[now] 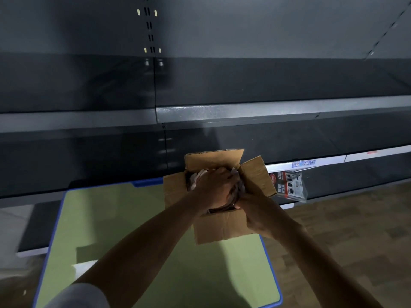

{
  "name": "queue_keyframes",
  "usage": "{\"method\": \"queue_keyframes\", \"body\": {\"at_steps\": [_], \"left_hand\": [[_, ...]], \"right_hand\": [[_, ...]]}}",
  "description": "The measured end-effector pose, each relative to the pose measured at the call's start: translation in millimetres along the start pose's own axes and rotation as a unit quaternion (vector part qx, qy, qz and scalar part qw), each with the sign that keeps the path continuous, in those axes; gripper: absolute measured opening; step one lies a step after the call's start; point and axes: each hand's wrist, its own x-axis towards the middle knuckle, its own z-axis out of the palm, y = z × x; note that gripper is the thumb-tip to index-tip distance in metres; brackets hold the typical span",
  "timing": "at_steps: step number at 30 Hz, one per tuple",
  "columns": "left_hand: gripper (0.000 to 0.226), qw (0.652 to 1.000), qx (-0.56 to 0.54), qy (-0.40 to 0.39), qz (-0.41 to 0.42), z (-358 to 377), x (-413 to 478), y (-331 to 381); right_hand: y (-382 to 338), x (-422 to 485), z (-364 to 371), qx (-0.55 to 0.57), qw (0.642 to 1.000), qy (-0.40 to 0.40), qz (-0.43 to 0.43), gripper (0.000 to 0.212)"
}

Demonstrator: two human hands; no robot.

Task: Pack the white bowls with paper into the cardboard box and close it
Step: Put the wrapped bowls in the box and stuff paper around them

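Okay, grey sleeve (77, 294) nearest, then the green tabletop (133, 230) with blue edging. Cardboard box (222, 227) sits at the tabletop's far right corner, flaps open. Left grip (214, 187) is down inside the box, fingers curled over crumpled paper (198, 177). Right grip (253, 210) is at the box's near right rim; clenched or released, cannot tell. Behind, dark shelves (244, 112); a packet (289, 185) hangs at right.
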Motion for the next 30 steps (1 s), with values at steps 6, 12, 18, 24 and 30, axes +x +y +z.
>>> {"method": "queue_keyframes", "body": {"at_steps": [6,12,18,24,30], "left_hand": [[0.043,1.0,0.007,0.009,-0.012,-4,-5,8],[0.045,1.0,-0.012,-0.011,-0.011,-8,-10,7],[0.039,0.998,-0.042,0.02,-0.038,-24,-27,-10],[0.036,0.978,-0.06,0.139,-0.141,-39,-102,-58],[0.034,0.945,-0.08,0.125,-0.293,-15,-185,-100]], "right_hand": [[-8,10,-5,-0.054,0.996,-0.065,0.017,0.036],[-8,16,-22,-0.035,0.999,-0.006,0.02,0.036],[-24,21,-28,0.08,0.991,0.103,0.018,0.037],[-57,45,-16,0.053,0.981,0.176,-0.058,0.027],[-115,66,-3,0.055,0.979,0.168,-0.102,0.042]]}}
